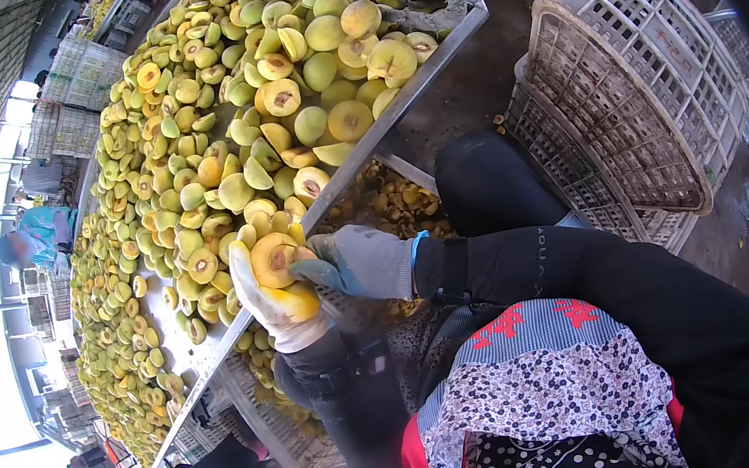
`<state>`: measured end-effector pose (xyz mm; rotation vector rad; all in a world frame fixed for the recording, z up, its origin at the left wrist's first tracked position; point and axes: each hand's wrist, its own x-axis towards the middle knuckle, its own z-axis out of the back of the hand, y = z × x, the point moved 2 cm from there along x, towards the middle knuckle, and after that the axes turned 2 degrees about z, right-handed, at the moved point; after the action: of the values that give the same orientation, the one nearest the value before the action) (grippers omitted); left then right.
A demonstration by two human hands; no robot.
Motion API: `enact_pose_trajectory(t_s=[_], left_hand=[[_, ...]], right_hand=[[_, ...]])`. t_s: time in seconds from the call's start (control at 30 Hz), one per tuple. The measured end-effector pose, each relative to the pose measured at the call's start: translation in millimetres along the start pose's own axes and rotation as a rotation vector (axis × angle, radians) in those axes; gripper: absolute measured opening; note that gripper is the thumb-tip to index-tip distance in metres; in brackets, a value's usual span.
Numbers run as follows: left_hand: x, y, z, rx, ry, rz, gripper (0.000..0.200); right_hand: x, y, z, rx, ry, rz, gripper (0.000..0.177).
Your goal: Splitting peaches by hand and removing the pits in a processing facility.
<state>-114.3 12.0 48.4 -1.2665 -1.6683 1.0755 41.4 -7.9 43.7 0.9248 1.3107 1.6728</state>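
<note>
My left hand (pixel 271 289), in a white glove stained yellow, is wrapped round a halved yellow peach (pixel 275 257) with its cut face up. My right hand (pixel 361 260), in a grey glove, is closed, with its fingertips against the middle of that cut face. Whatever the right fingers may grip is hidden behind the glove. Both hands are over the near metal edge of the table (pixel 361 159). Many green-yellow peach halves (pixel 236 191) are heaped on the table just beyond the hands, some showing brown pit hollows.
Plastic crates (pixel 622 82) stand at the right on the wet floor. Below the table edge are a pile of small brown-yellow pieces (pixel 399 201) and a crate (pixel 272 424) with fruit. A person in a blue top (pixel 47 232) is at the far left.
</note>
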Motion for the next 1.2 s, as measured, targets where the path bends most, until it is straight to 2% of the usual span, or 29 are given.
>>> enact_pose_trajectory(t_s=[0.07,0.13,0.2,0.27,0.37,0.47,0.57,0.63,0.67,0.77,0.83,0.87,0.9,0.93,1.0,1.03,1.1,1.13,1.2], left_hand=[[-5,-5,-14,-0.095,0.122,0.036,0.047],[-7,6,-16,0.109,0.022,-0.089,0.045],[-8,3,-22,0.133,-0.021,-0.082,0.045],[-11,-6,-29,-0.023,-0.010,0.055,0.049],[-9,-1,-27,0.004,0.017,0.036,0.048],[-13,-6,-35,0.014,0.020,0.031,0.046],[-5,-2,-31,0.121,0.036,0.007,0.044],[-5,-5,-35,0.316,0.029,-0.046,0.044],[-7,-9,-41,0.274,-0.013,0.010,0.043],[-12,-11,-42,0.117,-0.039,0.143,0.042],[-12,-14,-40,0.040,-0.029,0.214,0.041],[-11,-17,-39,0.147,0.060,0.223,0.042],[-8,-21,-36,0.254,0.150,0.231,0.044],[-6,-23,-34,0.358,0.238,0.238,0.046],[-9,-22,-34,0.338,0.259,0.246,0.043],[-11,-23,-34,0.314,0.254,0.236,0.043],[-13,-22,-34,0.179,0.284,0.151,0.043],[-13,-20,-34,0.135,0.210,0.173,0.044],[-14,-17,-38,0.045,0.064,0.219,0.046]], right_hand=[[2,-4,-3,0.012,0.019,-0.019,0.049],[2,-5,-10,0.177,0.040,-0.033,0.050],[0,-2,-12,0.299,0.036,-0.034,0.052],[-3,4,-12,0.375,0.013,-0.026,0.053],[-5,2,-16,0.458,0.090,-0.197,0.047],[-2,-4,-26,0.555,0.056,-0.148,0.048],[2,-8,-15,0.387,0.075,-0.219,0.053],[2,-11,-17,0.424,0.101,-0.225,0.054],[0,-10,-16,0.443,0.113,-0.230,0.055],[-8,-6,-13,1.085,0.661,-0.659,0.057],[-2,-16,-9,1.181,0.909,-0.608,0.058],[-1,-19,-7,1.223,1.033,-0.579,0.058],[-12,5,5,0.881,0.726,-0.667,0.058],[-13,11,9,0.744,0.650,-0.612,0.058],[-15,14,12,0.477,0.504,-0.503,0.061],[-17,13,10,0.586,0.539,-0.533,0.062],[-10,4,11,0.902,0.862,-0.561,0.061],[-7,3,12,1.057,1.024,-0.569,0.060],[-10,11,10,0.858,0.779,-0.595,0.060]])
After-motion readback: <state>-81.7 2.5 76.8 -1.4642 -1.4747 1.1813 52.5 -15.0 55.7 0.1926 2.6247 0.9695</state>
